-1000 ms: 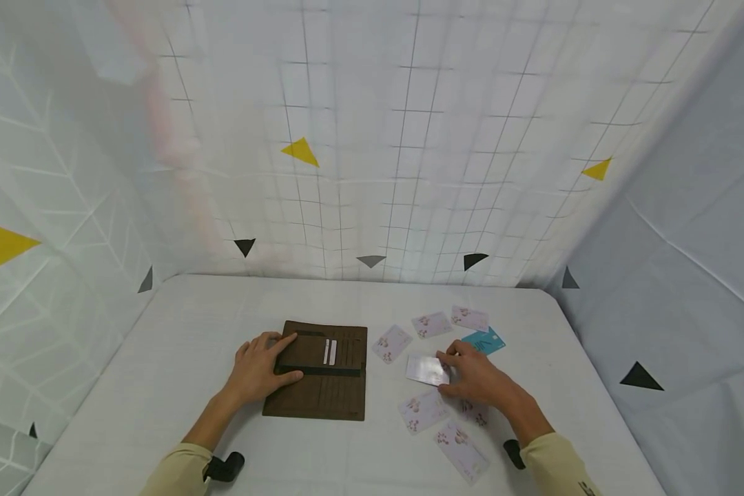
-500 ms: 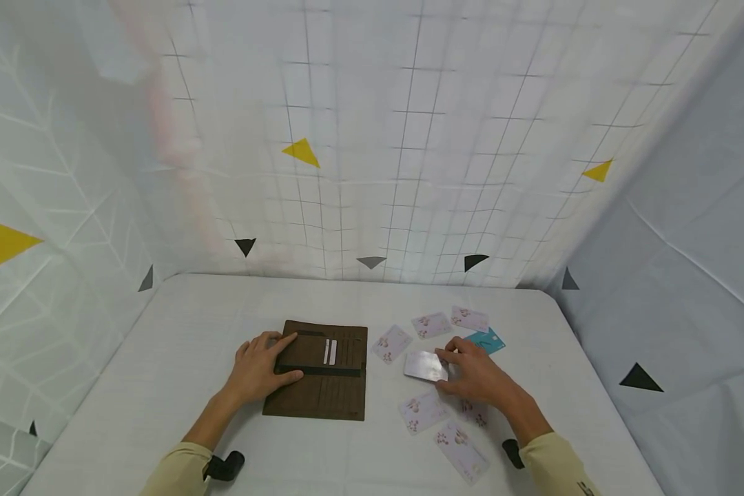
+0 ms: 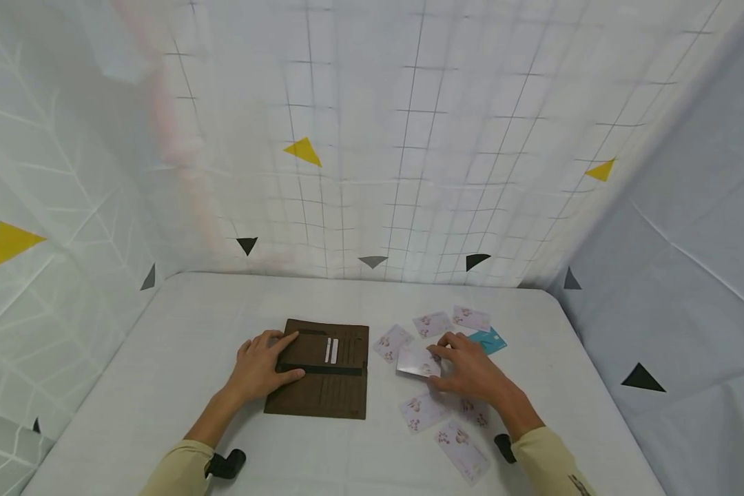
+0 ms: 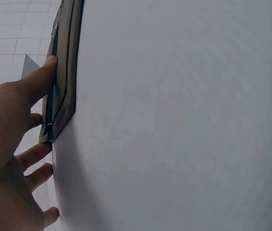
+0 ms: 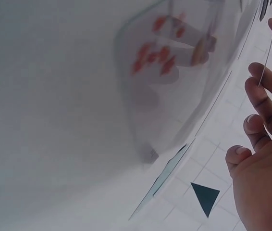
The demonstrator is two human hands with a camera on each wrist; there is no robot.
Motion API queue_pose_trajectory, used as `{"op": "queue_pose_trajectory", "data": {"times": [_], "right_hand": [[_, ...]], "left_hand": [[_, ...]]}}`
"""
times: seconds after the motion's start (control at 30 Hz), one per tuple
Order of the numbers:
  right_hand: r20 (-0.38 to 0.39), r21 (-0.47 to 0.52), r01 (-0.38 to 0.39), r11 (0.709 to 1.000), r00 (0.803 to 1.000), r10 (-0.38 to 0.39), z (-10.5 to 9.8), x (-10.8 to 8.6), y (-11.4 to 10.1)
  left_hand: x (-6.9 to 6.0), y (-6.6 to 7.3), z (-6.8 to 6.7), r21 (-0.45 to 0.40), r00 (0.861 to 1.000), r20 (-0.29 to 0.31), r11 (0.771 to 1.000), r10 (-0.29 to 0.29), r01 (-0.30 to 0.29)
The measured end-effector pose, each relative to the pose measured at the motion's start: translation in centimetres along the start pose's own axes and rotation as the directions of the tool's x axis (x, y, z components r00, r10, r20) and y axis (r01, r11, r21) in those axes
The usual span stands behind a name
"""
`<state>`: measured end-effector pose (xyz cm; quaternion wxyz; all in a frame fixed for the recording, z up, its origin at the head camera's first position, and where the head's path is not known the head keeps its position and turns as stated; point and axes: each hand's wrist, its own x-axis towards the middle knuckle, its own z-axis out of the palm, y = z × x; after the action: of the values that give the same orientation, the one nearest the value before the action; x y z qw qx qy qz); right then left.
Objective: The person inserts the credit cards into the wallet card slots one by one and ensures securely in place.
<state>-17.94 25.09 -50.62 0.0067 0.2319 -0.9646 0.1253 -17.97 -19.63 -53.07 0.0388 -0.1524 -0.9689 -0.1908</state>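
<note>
In the head view, an opened brown wallet (image 3: 341,399) lies on the white table, with two white strips showing in its slots. My left hand (image 3: 257,368) rests on its left side, thumb and index finger spread. The left wrist view has the thumb on the wallet (image 4: 66,72) edge and other fingers lower down by the table. My right hand (image 3: 471,372) pinches a pale, shiny card (image 3: 417,359) between thumb and fingertips, to the right of the wallet. From the right wrist, that card (image 5: 267,62) appears edge-on as a thin line.
Floral pink cards lie around the right hand: one (image 3: 392,342) nearest the wallet, others behind (image 3: 432,324) and in front (image 3: 463,452). A blue card (image 3: 488,340) lies beyond the right hand. White sheets with coloured triangles (image 3: 304,151) enclose the table.
My right hand has shifted a little to the left with the card, whose face now shows a floral print instead of plain glare. The left hand and wallet have stayed in place.
</note>
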Motion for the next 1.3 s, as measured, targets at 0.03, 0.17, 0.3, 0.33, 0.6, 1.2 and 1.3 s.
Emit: {"op": "queue_pose_trajectory", "data": {"times": [0.03,0.17,0.3,0.33,0.6,1.2,1.3], "right_hand": [[0.002,0.006,-0.004,1.0,1.0,0.004,0.0,0.1,-0.1],[-0.007,0.005,0.01,1.0,1.0,-0.01,0.1,0.7,-0.5],[-0.018,-0.007,0.033,0.999,0.999,-0.033,0.1,1.3,-1.1],[-0.02,-0.006,0.038,0.999,0.999,-0.038,0.1,1.4,-1.3],[-0.006,-0.008,0.062,0.998,0.998,-0.062,0.5,2.3,-2.2],[-0.019,-0.038,0.072,0.997,0.997,-0.073,2.2,5.2,-5.6],[-0.043,-0.048,0.096,0.994,0.994,-0.098,2.4,5.8,-6.1]], "left_hand": [[0.0,0.0,0.0,0.0,1.0,0.001,1.0,0.001,-0.001],[0.2,0.0,0.0,-0.001,1.0,0.006,1.0,0.003,-0.003],[0.2,0.1,0.0,-0.005,1.0,0.003,1.0,0.004,-0.004],[0.2,0.1,0.0,-0.006,1.0,0.001,1.0,0.004,-0.004],[0.2,0.2,0.1,0.002,1.0,-0.006,1.0,0.01,-0.01],[0.1,0.0,0.2,0.002,1.0,-0.006,1.0,-0.001,0.001],[0.1,0.0,0.2,0.005,1.0,-0.008,1.0,0.0,0.0]]}}
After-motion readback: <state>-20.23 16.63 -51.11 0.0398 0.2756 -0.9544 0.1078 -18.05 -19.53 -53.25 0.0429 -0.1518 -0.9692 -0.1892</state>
